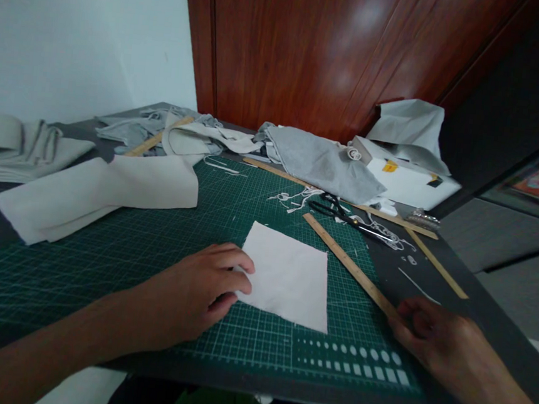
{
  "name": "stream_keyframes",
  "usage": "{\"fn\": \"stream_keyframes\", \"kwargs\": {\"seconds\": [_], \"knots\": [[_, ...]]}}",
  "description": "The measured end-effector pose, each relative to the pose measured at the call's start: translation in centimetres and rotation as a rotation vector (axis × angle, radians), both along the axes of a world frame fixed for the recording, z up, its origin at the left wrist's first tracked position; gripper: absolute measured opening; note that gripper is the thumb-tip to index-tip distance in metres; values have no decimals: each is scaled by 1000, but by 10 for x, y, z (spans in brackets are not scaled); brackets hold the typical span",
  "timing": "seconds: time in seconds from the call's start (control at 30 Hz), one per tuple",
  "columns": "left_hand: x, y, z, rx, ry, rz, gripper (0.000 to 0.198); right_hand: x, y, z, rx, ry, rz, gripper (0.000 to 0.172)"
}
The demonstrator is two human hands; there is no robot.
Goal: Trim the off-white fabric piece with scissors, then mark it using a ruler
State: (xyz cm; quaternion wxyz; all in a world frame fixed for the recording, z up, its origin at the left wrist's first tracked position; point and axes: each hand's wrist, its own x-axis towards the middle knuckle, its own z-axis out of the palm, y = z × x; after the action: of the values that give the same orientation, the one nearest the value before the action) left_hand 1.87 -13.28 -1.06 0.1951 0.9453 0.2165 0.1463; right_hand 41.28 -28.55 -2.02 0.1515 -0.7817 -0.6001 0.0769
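Observation:
A roughly square white cloth piece [286, 276] lies flat on the green cutting mat [223, 192]. My left hand [205, 284] rests at its left edge, thumb and fingers apart, with fingertips touching the cloth. To the right, my right hand [432, 336] has its fingers curled around the near end of a wooden ruler [349, 265]. That ruler slants away across the mat, its far end beyond the cloth's upper right corner. Black-handled scissors [355, 222] lie just past the ruler.
Folded pale fabric [105, 191] covers the mat's left part. Grey fabric [320, 159] and scraps line the back, near a white box [404, 176]. A long wooden ruler [391, 217] and a shorter strip [438, 265] lie at right, among white thread bits. The table's front edge is near my body.

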Motion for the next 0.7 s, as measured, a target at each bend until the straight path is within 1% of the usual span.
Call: {"fn": "stream_keyframes", "kwargs": {"seconds": [0.1,0.17,0.23,0.3,0.33,0.37,0.43,0.47,0.57,0.63,0.7], "knots": [[-5,10,0,40,32,35,34,3,1,-5,-6,17,13,34],[-6,16,1,113,61,106,38,2,2,-5,-12,30,24,36],[-2,16,3,181,61,191,34,-1,4,-3,-28,52,25,37],[9,8,7,194,45,228,27,-4,6,-1,-46,85,8,37],[16,2,9,178,57,219,26,-6,7,0,-52,103,-3,38],[24,-5,10,166,59,202,30,-7,7,1,-58,119,-13,39],[40,-17,11,103,126,135,51,-7,7,1,-61,152,-26,40],[46,-22,11,88,151,124,53,-6,6,0,-61,168,-27,40],[53,-25,10,69,191,107,46,-2,3,-2,-63,199,-22,39],[48,-19,12,39,190,60,42,1,0,-3,-66,196,-22,38],[38,-9,15,-27,187,-26,35,5,-2,-3,-80,187,-24,39]]}}
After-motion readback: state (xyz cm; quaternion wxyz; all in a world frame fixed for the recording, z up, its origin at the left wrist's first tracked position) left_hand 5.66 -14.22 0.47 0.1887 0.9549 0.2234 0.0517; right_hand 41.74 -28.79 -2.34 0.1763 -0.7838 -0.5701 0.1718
